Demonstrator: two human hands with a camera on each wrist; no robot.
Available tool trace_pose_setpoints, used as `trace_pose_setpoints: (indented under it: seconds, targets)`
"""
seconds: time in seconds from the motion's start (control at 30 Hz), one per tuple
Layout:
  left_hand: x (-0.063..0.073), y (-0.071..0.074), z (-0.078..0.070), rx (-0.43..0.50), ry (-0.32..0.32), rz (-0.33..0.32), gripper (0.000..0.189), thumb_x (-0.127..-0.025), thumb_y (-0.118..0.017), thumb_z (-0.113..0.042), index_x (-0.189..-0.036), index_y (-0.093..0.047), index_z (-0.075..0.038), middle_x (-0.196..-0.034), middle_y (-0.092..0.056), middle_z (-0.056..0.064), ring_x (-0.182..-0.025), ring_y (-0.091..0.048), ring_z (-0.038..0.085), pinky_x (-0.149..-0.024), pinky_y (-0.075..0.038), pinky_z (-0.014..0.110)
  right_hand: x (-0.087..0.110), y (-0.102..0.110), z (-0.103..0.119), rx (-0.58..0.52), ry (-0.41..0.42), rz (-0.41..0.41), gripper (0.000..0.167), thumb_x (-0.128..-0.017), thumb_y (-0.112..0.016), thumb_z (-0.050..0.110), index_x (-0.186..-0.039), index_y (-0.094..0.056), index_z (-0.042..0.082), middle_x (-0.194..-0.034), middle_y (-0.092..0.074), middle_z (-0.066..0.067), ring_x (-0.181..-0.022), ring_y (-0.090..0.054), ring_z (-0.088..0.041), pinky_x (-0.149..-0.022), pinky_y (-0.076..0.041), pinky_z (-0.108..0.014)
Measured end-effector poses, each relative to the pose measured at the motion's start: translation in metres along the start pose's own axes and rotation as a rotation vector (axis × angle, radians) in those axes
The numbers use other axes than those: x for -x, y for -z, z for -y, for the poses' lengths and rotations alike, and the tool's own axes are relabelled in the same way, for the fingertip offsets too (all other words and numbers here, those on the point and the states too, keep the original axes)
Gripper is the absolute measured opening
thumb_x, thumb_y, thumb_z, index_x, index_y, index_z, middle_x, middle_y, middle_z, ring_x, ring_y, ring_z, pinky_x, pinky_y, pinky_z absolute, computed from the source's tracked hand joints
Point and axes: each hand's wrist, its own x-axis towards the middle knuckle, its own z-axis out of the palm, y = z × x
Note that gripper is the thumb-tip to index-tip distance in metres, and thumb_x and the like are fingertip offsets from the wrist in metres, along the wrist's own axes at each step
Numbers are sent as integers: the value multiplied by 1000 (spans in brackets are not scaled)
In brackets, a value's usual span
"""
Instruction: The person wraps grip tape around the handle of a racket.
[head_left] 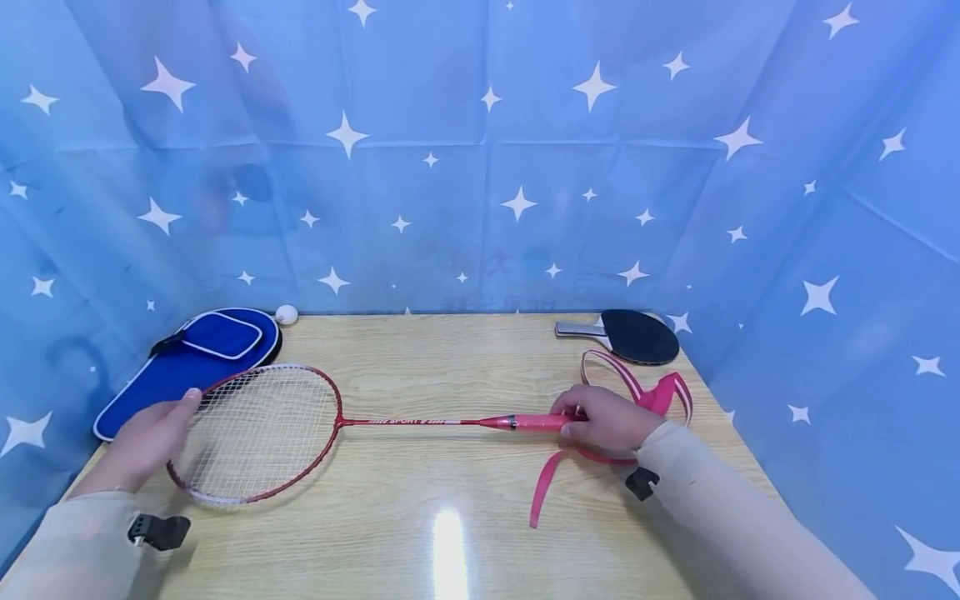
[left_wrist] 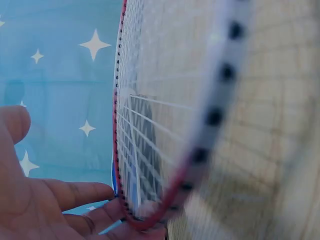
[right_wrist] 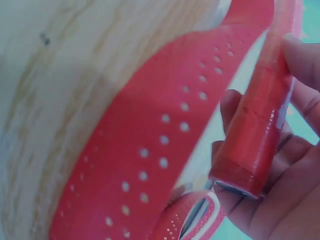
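Observation:
A red and white badminton racket spans the table lengthwise, its strung head at the left. My right hand grips its red handle, with the butt end showing in the right wrist view. Perforated pink-red grip tape hangs from the handle in loose loops; one loose strip lies left of the right hand. At the outer end of the racket head, my left hand supports the rim. Its fingers are extended and touch the frame from beneath, while the thumb stands apart.
A blue paddle case lies at the back left, partly behind the racket head. Beside it is a white ball. A black table tennis paddle rests at the back right. A blue star-printed curtain surrounds the wooden table.

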Motion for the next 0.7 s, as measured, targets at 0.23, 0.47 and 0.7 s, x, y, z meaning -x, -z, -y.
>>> trace_pose_setpoints:
  seconds: [0.23,0.47,0.7]
  targets:
    - [2,4,-4,136,55,-55,111,-101,-16,-77,-159,-2,17,-162,-6,46,-147,-11,69,-113,-24,82,5,7,-1,-66,-61,-24,26,-89,-86,32,-110,-71,37,-99,-68,8,-94,-61,-18,-85,-53,-37]
    - [4,3,-10,199,-24,-147,99,-107,-26,-68,-161,-15,13,-163,-17,44,-146,-18,68,-110,-24,84,6,10,2,-65,-57,-19,32,-92,-83,31,-121,-74,39,-107,-68,11,-101,-60,-17,-90,-53,-39]
    - [3,5,-15,251,-78,-244,84,-110,-31,-58,-163,-24,7,-157,-37,38,-143,-32,57,-110,-35,72,11,8,3,-50,-3,-30,24,-95,-79,26,-114,-71,36,-99,-67,11,-94,-60,-17,-88,-51,-39]
